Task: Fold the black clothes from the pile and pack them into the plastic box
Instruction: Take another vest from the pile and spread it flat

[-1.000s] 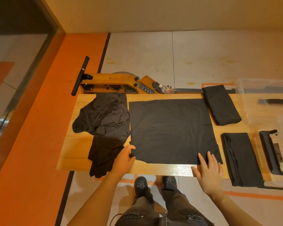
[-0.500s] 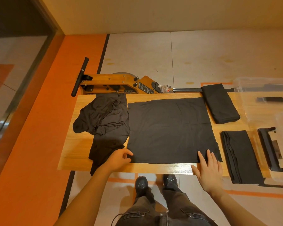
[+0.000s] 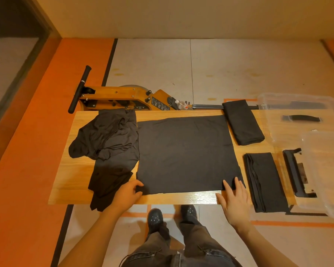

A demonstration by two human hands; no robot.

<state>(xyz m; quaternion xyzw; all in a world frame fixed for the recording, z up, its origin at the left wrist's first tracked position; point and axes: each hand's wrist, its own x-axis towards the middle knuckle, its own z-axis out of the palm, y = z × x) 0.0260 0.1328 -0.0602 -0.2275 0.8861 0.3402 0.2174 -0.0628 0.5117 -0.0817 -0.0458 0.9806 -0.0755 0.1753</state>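
A flat black garment (image 3: 187, 155) is spread mid-tabletop (image 3: 66, 191), its near-left corner pinched by the left hand (image 3: 128, 193); the right hand (image 3: 233, 201), fingers straight and spread, is pressed on its near-right corner. The unfolded pile (image 3: 108, 143) is crowded against its left edge. Two folded pieces (image 3: 243, 122) (image 3: 264, 182) lie toward the right edge, beside the plastic box (image 3: 301, 99), which is cut off by the frame. A rowing machine (image 3: 123, 97) is seen behind the far edge.

Matt black cloth (image 3: 185, 153) lies on a glossy wood-grain table (image 3: 181, 198); the box (image 3: 324, 170) looks like clear, smooth plastic.
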